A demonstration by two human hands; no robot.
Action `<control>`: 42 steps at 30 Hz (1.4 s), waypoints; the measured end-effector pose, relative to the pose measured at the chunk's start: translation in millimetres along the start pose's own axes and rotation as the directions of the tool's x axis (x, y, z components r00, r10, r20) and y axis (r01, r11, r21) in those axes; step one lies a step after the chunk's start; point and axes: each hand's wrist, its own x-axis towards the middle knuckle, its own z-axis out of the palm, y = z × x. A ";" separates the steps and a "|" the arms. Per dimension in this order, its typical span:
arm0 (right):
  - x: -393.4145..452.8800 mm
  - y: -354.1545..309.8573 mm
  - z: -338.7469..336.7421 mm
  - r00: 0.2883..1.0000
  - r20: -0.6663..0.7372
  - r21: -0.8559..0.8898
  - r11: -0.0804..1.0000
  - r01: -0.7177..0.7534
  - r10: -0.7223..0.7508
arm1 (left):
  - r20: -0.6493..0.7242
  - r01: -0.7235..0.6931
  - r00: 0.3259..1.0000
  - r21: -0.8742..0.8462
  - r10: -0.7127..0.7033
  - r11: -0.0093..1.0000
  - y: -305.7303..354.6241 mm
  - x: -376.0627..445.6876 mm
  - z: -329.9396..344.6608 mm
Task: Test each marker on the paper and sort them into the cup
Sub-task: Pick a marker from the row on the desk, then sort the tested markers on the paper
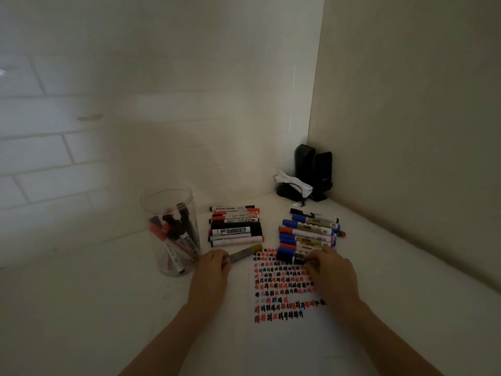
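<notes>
Cup [170, 232] is sitting far left, clear plastic, upright, already holding a bunch of red and black markers leaning inside. Just right of it, left hand [214, 260] is curling around the end of a grey marker [245, 253], which is lying low across the table with its dark gold tip pointing at the paper's top left corner. Behind the hand, the black/red stack [234, 226] is lying in rows, untested by the look of it. Paper [284, 289] is sitting centre, packed with red and black scribbles, bare space left only in the bottom part. Right hand [329, 270] is resting on the paper's top right edge, fingertips pinching at a black-capped marker [294, 259] at the front of the blue stack [309, 234]; can't tell if it's fully gripped.

Risks, as I'm judging them:
- Both hands are busy, so uncapping gets awkward and a marker rolls off.
- Pulling from the stack front is nudging neighbours onto the paper.
- Left forearm swinging back knocks the cup.
- Dim light, weak ink gets misread.
</notes>
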 end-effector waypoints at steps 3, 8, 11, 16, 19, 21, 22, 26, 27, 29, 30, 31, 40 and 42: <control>-11.4 -6.5 -4.2 1.000 -0.010 0.079 0.996 0.028 -0.027 | 0.020 0.064 0.998 0.077 -0.065 0.995 6.3 0.0 -1.0; -38.9 -22.5 -29.4 1.000 -0.019 0.358 0.934 0.000 0.007 | 0.090 0.149 0.987 -0.204 -0.133 0.968 46.9 -18.5 -23.8; -58.5 -48.2 -51.0 0.932 0.348 0.778 0.522 -0.350 0.107 | 0.241 -0.016 0.964 -0.374 0.114 0.927 80.3 -47.9 -34.5; -74.2 -62.8 -59.6 0.879 0.466 0.807 0.360 -0.468 0.097 | 0.242 -0.300 0.897 -0.284 0.371 0.911 86.7 -76.0 -28.4; -81.6 -61.0 -66.3 0.871 0.491 0.815 0.341 -0.468 0.023 | 0.255 -0.288 0.882 -0.371 0.395 0.883 87.0 -81.0 -39.2; -85.9 -59.2 -72.5 0.867 0.497 0.825 0.317 -0.467 -0.017 | 0.277 -0.267 0.870 -0.433 0.409 0.861 90.5 -84.0 -45.7; -87.4 -58.6 -75.3 0.869 0.494 0.830 0.310 -0.463 -0.025 | 0.289 -0.259 0.862 -0.453 0.416 0.853 92.6 -85.0 -48.3; -90.8 -55.5 -84.2 0.873 0.488 0.831 0.310 -0.463 -0.003 | 0.296 -0.262 0.845 -0.497 0.446 0.827 99.6 -84.7 -51.2; -91.3 -54.2 -84.9 0.873 0.487 0.829 0.312 -0.465 0.006 | 0.294 -0.260 0.842 -0.512 0.452 0.818 101.2 -84.3 -51.0; -92.1 -50.4 -85.9 0.878 0.479 0.834 0.302 -0.462 0.019 | 0.299 -0.245 0.838 -0.541 0.456 0.804 104.0 -83.6 -50.1; -92.2 -48.6 -86.5 0.885 0.466 0.841 0.302 -0.448 0.015 | 0.305 -0.233 0.836 -0.554 0.456 0.799 105.0 -83.2 -49.7; -92.0 -47.1 -87.5 0.892 0.453 0.847 0.312 -0.430 0.001 | 0.310 -0.223 0.835 -0.566 0.455 0.794 105.9 -82.7 -49.0; -82.7 -37.7 -81.3 0.889 0.436 0.871 0.183 -0.456 0.139 | 0.318 -0.225 0.860 -0.465 0.399 0.856 96.9 -74.2 -44.8; -81.6 -35.1 -81.8 0.845 0.527 0.845 0.048 -0.532 0.087 | 0.288 -0.142 0.899 -0.523 0.331 0.840 90.8 -73.3 -46.7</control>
